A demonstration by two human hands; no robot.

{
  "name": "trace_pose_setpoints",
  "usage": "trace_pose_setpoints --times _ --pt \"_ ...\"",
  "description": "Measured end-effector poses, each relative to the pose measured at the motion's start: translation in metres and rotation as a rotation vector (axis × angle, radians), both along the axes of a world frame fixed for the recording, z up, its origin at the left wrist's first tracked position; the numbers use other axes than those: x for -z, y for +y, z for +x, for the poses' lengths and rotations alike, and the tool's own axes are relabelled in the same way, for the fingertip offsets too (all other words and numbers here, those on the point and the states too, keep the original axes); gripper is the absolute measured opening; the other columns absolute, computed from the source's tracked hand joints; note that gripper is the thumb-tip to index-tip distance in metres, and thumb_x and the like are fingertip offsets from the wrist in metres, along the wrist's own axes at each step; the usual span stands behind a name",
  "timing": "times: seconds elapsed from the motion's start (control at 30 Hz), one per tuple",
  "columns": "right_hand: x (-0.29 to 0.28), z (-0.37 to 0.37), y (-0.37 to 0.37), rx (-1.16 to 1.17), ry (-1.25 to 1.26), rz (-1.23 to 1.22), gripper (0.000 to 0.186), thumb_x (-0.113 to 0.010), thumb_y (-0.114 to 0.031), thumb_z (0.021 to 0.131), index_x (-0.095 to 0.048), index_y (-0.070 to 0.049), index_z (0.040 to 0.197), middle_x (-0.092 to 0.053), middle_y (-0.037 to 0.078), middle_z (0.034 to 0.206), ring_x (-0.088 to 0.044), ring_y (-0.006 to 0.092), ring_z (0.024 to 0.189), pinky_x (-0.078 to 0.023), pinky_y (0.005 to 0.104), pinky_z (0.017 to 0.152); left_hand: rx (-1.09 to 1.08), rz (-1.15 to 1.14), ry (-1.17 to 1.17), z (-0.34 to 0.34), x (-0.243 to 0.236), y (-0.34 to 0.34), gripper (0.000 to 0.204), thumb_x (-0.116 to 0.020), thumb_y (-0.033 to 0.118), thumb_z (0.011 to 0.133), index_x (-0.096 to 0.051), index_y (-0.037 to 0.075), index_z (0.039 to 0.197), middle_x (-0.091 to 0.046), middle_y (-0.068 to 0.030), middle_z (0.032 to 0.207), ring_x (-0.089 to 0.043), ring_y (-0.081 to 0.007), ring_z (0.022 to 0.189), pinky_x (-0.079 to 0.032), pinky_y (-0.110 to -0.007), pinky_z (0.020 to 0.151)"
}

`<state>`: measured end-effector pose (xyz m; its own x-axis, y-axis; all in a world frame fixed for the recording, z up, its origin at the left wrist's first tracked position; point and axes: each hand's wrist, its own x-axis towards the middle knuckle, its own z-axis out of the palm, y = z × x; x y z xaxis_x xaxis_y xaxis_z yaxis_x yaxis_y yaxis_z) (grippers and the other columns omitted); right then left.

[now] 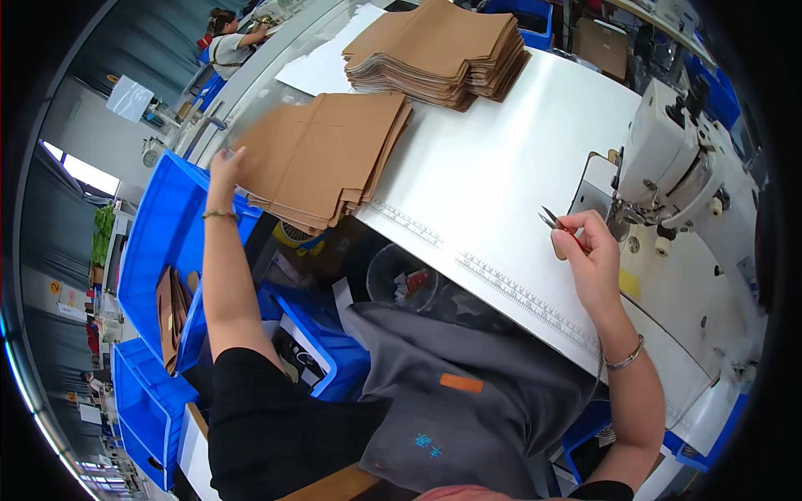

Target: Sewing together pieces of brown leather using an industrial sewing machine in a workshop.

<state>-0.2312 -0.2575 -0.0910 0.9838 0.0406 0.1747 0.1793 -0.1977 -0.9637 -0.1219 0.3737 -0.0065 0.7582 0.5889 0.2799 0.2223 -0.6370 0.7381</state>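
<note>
grey apron (468,409) at 6 o'clock; right hand (589,250) pinches small snips (550,220) at 3 o'clock; left hand (225,171), fingers spread, presses the brown paper stack (322,159) at 10 o'clock.

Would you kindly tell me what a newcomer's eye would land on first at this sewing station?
Probably the two stacks of brown cut pieces on the white table: a tall far stack and a nearer stack, whose left edge the left hand touches. At the right, the right hand holds small snips beside the white sewing machine. Blue bins stand at the left.
</note>
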Motion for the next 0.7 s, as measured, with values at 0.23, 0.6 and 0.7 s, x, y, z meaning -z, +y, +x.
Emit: trace_pose_setpoints --times 0.23,0.6,0.7 --pt "-0.002 0.003 0.003 -0.013 0.068 0.044 0.012 -0.068 -0.007 0.092 -0.063 0.001 0.1 -0.059 0.002 0.086 -0.051 0.0043 0.065 -0.042 0.0208 0.058 0.238 0.836 -0.271 0.028 -0.002 -0.132 0.029 -0.074 0.021 0.086 -0.07 0.005 0.109 -0.068 -0.013 0.119 -0.063 -0.0335 0.112 -0.048 -0.043 0.098" --pt "-0.009 -0.008 -0.005 0.028 0.011 -0.21 0.036 -0.084 -0.027 0.083 -0.056 -0.005 0.077 -0.05 -0.001 0.057 -0.042 0.0082 0.053 -0.038 0.0247 0.052 0.761 0.708 -0.366 0.114 -0.005 -0.387 0.025 -0.068 0.03 0.092 -0.073 0.006 0.095 -0.073 -0.012 0.097 -0.066 -0.0326 0.101 -0.052 -0.042 0.085" --pt "0.004 -0.007 -0.003 0.022 -0.013 -0.265 0.04 -0.081 -0.04 0.083 -0.058 -0.008 0.077 -0.059 0.005 0.058 -0.054 0.0156 0.051 -0.043 0.0297 0.053 0.671 0.56 -0.154 0.134 0.002 -0.41 0.042 -0.066 0.046 0.092 -0.073 0.005 0.101 -0.074 -0.0151 0.097 -0.068 -0.0353 0.097 -0.052 -0.045 0.082"
